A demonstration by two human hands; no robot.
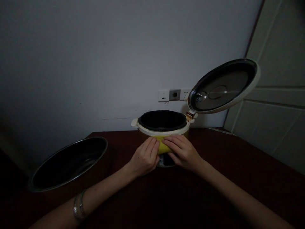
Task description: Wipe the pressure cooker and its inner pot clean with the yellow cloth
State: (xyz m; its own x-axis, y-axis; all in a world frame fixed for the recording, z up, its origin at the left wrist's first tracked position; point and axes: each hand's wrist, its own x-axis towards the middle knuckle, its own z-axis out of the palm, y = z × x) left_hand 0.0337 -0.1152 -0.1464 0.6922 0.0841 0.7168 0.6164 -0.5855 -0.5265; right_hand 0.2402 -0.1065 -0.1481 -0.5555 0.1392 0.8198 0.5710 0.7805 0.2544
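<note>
A folded yellow cloth (163,146) is held between my two hands, in front of an electric pressure cooker (164,131). My left hand (146,156) grips its left end, fingers curled over the top. On the right end, my right hand (182,149) closes with the thumb underneath. Behind the cloth, the cooker's white rim and dark inside show, and part of its front panel is hidden by my hands. Its round lid (224,87) stands tilted open on a hinge at the right.
To the left on the dark red table (152,203) sits a wide dark inner pot (69,163) with a shiny rim. Wall sockets (175,94) are behind the cooker. A pale panelled door (274,95) stands at the right.
</note>
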